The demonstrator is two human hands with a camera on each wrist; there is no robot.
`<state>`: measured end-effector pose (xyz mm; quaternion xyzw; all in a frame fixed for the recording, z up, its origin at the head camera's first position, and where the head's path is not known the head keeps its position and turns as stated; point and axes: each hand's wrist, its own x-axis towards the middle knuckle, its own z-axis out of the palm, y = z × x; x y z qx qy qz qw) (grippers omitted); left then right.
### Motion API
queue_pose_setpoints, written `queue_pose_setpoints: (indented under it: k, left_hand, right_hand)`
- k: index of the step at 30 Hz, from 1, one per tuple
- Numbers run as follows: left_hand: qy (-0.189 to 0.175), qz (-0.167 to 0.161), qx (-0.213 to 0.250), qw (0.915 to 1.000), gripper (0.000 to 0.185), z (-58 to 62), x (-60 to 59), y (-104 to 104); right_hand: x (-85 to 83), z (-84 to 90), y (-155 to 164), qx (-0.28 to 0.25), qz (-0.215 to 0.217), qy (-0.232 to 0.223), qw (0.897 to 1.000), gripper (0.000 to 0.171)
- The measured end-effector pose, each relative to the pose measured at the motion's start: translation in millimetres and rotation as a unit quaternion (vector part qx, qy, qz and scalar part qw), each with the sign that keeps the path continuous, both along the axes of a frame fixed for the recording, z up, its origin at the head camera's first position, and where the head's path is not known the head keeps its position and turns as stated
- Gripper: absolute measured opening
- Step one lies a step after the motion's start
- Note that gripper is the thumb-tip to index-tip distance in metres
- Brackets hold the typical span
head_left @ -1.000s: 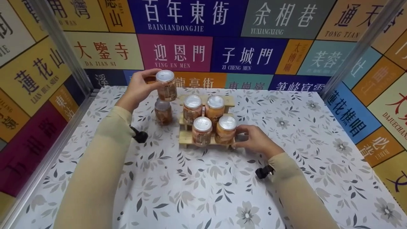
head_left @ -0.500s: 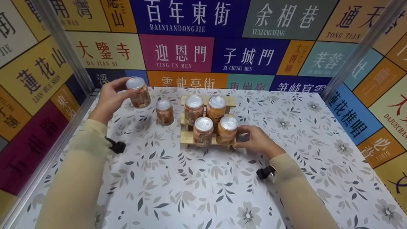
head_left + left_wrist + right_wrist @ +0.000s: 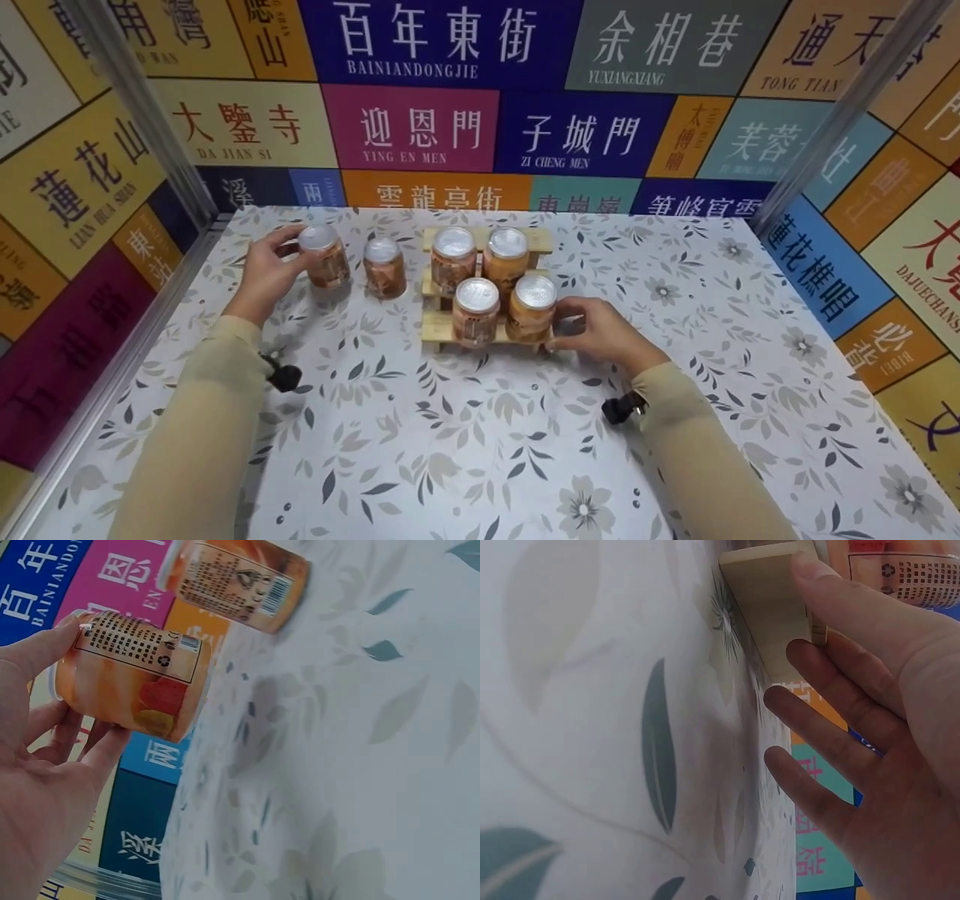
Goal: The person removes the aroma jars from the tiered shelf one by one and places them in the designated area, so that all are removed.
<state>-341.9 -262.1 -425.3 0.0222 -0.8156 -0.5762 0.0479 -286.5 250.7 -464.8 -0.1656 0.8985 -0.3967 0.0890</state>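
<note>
My left hand (image 3: 271, 266) grips a clear-sided jar (image 3: 328, 262) with a silver lid, thumb on one side and fingers round the other. In the left wrist view the held jar (image 3: 135, 675) shows a printed label and orange and red contents. A similar jar (image 3: 385, 268) stands just to its right. My right hand (image 3: 604, 330) is at the right end of a stepped wooden rack (image 3: 437, 328). In the right wrist view its thumb tip touches the rack's plank (image 3: 769, 596), with the other fingers (image 3: 810, 724) extended and spread.
Two jars stand on the rack's front step, a left one (image 3: 477, 311) and a right one (image 3: 533, 307). Behind them are another two, left (image 3: 454, 259) and right (image 3: 506, 255). A floral cloth (image 3: 450, 450) covers the table; sign-patterned walls (image 3: 420, 127) enclose the back and sides.
My left hand carried its jar leftward from above the standing jar, past it, then lowered it to that jar's left. My right hand stays at the rack.
</note>
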Motion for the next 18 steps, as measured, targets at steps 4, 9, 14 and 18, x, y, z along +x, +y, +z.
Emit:
queue_pose_setpoints:
  k: [4,9,14,18]
  left_hand:
    - [-0.002,0.005,0.005,1.0000,0.060,-10.8,-1.6,3]
    - [-0.031,0.019,-0.011,0.9993,0.065,-18.7,-4.0,7]
    - [-0.056,0.025,-0.020,0.9979,0.073,-26.0,-5.1,8]
    - [-0.048,0.016,-0.006,0.9987,0.074,-31.1,-5.6,8]
  right_hand:
    - [0.1,1.1,0,-0.001,-0.001,-0.009,1.000,0.059]
    - [0.7,0.7,0,-0.010,0.000,-0.015,1.000,0.060]
    - [0.2,-1.1,0,-0.020,0.006,-0.011,1.000,0.060]
    - [0.1,-1.7,0,-0.019,0.009,-0.007,1.000,0.059]
